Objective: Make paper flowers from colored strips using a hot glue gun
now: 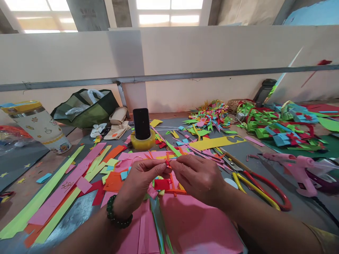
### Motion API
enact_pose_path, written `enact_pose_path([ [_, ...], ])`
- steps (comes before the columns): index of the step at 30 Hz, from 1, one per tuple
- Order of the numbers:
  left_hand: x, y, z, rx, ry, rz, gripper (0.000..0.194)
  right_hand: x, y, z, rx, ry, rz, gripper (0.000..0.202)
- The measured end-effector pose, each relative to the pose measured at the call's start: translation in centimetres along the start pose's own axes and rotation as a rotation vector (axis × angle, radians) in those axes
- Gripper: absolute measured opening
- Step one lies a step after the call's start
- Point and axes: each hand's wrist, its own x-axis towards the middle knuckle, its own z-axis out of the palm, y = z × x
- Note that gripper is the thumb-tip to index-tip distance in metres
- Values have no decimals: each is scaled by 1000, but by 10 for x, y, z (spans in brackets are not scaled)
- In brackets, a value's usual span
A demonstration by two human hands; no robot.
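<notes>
My left hand point(143, 181), with a dark bead bracelet at its wrist, and my right hand point(202, 178) meet in front of me. Their fingertips pinch a small red-orange paper piece point(167, 162), mostly covered by the fingers, so its exact shape is unclear. Below lie pink sheets point(201, 224) strewn with cut scraps. Between the hands is a red paper scrap point(161, 184), and orange paper point(113, 181) lies left of my left hand. A green-and-blue strip point(158, 222) runs toward me beneath the hands.
Scissors with red and yellow handles point(265, 190) and a pink glue gun point(296, 169) lie at right. A phone point(141, 123) leans in a yellow tape roll point(143, 141). Long paper strips point(71, 183), a tumbler point(42, 128) and a green bag point(87, 111) are left; finished paper pieces point(212, 114) pile behind.
</notes>
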Motion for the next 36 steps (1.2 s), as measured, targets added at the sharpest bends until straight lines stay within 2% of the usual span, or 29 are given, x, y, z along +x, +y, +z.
enact_pose_path([
  [3, 0, 1, 3, 55, 4, 55, 15, 1, -2, 1, 85, 15, 46, 11],
  [9, -3, -1, 6, 247, 92, 205, 13, 2, -3, 5, 248, 45, 142, 12],
  [17, -3, -2, 7, 326, 112, 253, 13, 3, -4, 6, 330, 66, 189, 11],
  [24, -5, -4, 7, 512, 222, 412, 11, 5, -4, 8, 378, 113, 200, 7],
  [30, -4, -5, 7, 542, 229, 431, 10, 5, -5, 9, 368, 105, 205, 10],
  [36, -6, -2, 8, 523, 202, 390, 11, 4, -4, 8, 342, 100, 202, 10],
])
